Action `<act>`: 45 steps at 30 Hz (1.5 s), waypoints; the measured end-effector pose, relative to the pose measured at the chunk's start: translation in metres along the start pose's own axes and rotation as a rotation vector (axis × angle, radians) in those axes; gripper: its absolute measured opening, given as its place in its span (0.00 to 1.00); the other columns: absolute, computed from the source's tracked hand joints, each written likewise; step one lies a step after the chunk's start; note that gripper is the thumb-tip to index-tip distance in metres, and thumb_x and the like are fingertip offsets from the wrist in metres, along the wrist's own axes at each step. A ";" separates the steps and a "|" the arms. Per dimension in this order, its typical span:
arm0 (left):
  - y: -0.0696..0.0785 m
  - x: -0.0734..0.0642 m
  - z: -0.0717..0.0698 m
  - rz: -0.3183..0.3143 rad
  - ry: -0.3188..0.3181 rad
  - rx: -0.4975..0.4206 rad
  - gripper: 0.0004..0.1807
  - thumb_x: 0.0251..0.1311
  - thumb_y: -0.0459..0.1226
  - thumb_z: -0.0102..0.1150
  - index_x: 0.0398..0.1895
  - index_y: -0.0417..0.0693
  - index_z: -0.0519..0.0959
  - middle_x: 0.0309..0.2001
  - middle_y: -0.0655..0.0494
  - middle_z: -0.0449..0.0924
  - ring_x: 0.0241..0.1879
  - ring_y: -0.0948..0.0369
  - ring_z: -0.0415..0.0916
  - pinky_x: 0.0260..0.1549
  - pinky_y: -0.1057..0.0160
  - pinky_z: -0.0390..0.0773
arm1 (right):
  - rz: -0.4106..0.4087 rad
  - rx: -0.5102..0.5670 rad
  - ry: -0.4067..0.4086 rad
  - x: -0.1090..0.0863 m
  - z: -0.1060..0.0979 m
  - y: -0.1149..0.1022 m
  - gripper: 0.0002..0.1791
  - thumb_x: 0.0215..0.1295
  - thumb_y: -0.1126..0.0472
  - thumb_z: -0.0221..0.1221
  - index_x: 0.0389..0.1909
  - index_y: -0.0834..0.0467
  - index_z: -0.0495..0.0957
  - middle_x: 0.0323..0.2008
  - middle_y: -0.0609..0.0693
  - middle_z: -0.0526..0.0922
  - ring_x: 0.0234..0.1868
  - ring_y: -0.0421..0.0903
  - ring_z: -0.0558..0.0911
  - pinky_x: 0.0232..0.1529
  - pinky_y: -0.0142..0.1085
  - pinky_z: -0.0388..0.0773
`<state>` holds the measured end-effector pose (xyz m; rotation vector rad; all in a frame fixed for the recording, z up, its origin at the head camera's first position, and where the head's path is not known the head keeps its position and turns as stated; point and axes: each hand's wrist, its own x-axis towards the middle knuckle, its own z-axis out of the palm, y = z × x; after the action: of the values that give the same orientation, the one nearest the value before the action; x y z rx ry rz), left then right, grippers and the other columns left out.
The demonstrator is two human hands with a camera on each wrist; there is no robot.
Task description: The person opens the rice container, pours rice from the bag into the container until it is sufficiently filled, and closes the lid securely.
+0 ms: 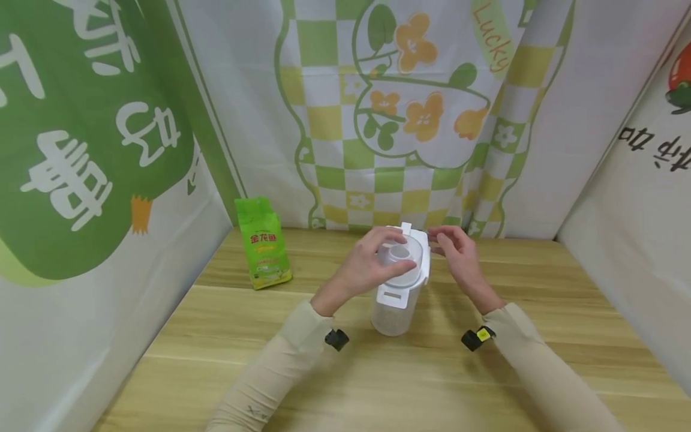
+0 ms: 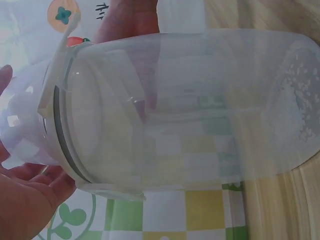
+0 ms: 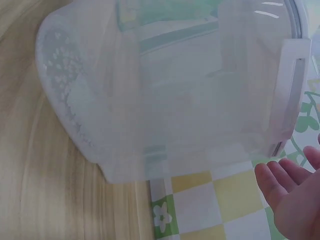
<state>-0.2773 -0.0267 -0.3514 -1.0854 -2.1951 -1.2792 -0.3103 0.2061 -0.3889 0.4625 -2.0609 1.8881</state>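
A tall translucent plastic storage container stands upright on the table, with small white grains at its bottom. Its white lid carries side clips and a clear round cup-like cap on top. My left hand holds this cap, thumb on the near side and fingers on the far side. To the right of the lid is my right hand, fingers loosely bent and holding nothing. In the right wrist view, its fingertips are close to a white clip; whether they touch the lid I cannot tell.
A green packaged bag stands upright on the wooden table to the left of the container. Behind it hangs a checkered, flowered curtain. Printed cloth panels flank the table on both sides.
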 end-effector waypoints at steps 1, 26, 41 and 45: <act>0.000 0.000 -0.001 -0.003 -0.008 -0.009 0.22 0.51 0.43 0.74 0.48 0.50 0.78 0.57 0.53 0.78 0.61 0.58 0.73 0.60 0.59 0.74 | 0.002 -0.014 -0.003 0.000 0.000 0.000 0.19 0.77 0.61 0.47 0.55 0.75 0.68 0.53 0.63 0.78 0.52 0.39 0.81 0.49 0.31 0.82; -0.014 0.012 -0.031 0.057 -0.262 -0.115 0.17 0.56 0.40 0.70 0.50 0.50 0.83 0.66 0.49 0.73 0.67 0.57 0.69 0.62 0.57 0.73 | 0.002 -0.270 -0.010 -0.017 -0.007 -0.012 0.15 0.73 0.60 0.52 0.42 0.71 0.76 0.60 0.65 0.78 0.55 0.37 0.77 0.48 0.18 0.73; -0.025 0.012 -0.047 0.089 -0.195 -0.009 0.12 0.60 0.35 0.65 0.47 0.45 0.84 0.64 0.43 0.74 0.66 0.49 0.70 0.65 0.52 0.70 | -0.004 -0.294 -0.014 -0.033 -0.012 -0.014 0.13 0.73 0.62 0.52 0.41 0.70 0.76 0.65 0.62 0.73 0.59 0.49 0.75 0.52 0.22 0.71; -0.027 0.009 -0.049 0.057 -0.169 0.021 0.12 0.64 0.36 0.62 0.49 0.46 0.84 0.65 0.43 0.73 0.67 0.50 0.69 0.66 0.51 0.70 | 0.000 -0.295 -0.005 -0.037 -0.012 -0.015 0.12 0.73 0.63 0.51 0.40 0.70 0.76 0.65 0.62 0.72 0.59 0.47 0.73 0.52 0.24 0.71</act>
<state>-0.3067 -0.0720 -0.3355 -1.2814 -2.2749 -1.1763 -0.2704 0.2181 -0.3899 0.3932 -2.2910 1.5467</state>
